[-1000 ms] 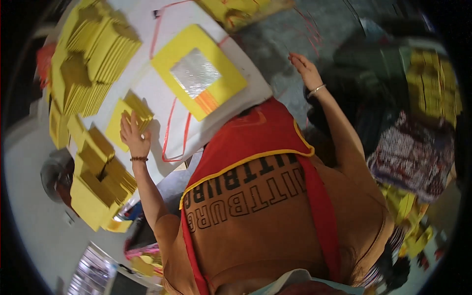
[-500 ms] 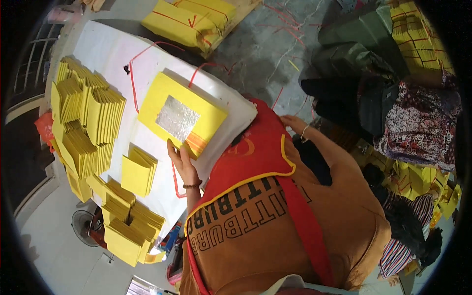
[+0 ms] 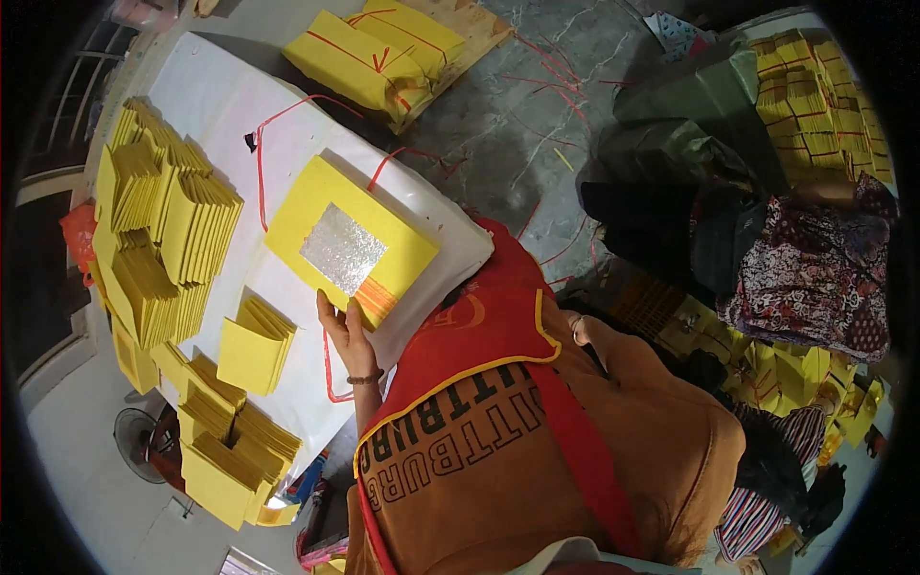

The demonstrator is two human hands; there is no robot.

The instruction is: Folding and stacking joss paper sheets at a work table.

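Yellow paper stack (image 3: 407,240), one, bearing a silver square (image 3: 343,247) and orange stripes; flat on white worktop (image 3: 216,81), near the end beside a red apron (image 3: 446,340). Left hand (image 3: 350,337): fingers spread, thumb apart, tips at the stack's near edge. Right hand (image 3: 569,321): low beside the apron, mostly hidden; cannot tell whether spread or closed. Left of the stack: small folded yellow bundle (image 3: 247,356); farther left, rows of folded yellow pieces (image 3: 196,230). Beside the stack's far-left corner: red cord (image 3: 260,187).
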